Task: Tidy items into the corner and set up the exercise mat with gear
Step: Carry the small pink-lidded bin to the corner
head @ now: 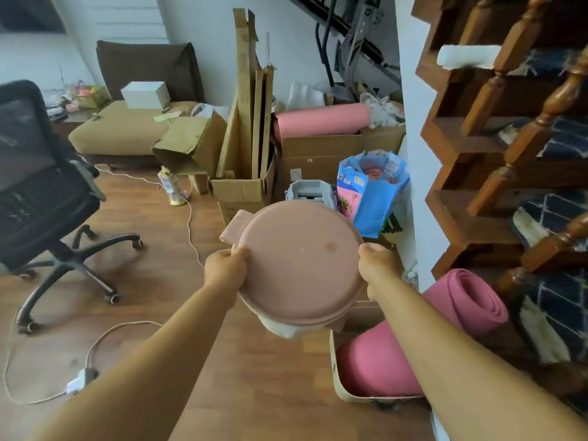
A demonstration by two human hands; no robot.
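Note:
I hold a round container with a pink lid point(297, 262) and a cream body in front of me, above the wooden floor. My left hand point(226, 270) grips its left rim and my right hand point(378, 267) grips its right rim. A rolled pink exercise mat point(445, 316) lies at the lower right, partly inside a cream box point(335, 370). A second, paler pink rolled mat point(321, 120) rests on cardboard boxes in the far corner.
Cardboard boxes point(241, 189) and tall flat cartons stand in the corner, with a blue bag point(375, 198) and a grey appliance point(310, 190). A black office chair point(47, 198) is at left. White cables point(191, 224) cross the floor. Wooden stairs point(509, 138) rise at right.

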